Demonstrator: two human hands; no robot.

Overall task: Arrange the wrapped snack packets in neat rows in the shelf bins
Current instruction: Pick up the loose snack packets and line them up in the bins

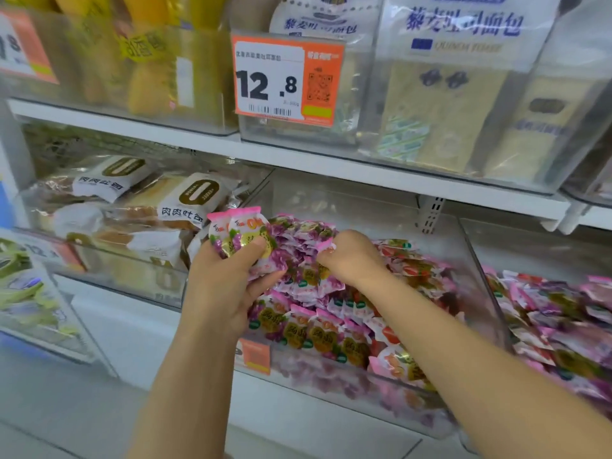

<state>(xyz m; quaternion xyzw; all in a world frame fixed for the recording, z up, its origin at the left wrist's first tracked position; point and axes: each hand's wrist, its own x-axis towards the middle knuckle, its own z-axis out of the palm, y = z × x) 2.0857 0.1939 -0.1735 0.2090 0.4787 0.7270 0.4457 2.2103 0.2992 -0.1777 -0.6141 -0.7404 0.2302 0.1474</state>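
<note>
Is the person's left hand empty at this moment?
No, the left hand grips a small bunch of pink-and-purple snack packets, with the thumb pressed across their fronts.

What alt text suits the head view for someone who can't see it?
The left hand grips a few pink-wrapped snack packets above a clear bin full of similar ones, while the right hand pinches one packet in the pile. Bagged bread fills the bin to the left.

White shop shelving [298, 159] holds bagged bread [185, 202].
</note>
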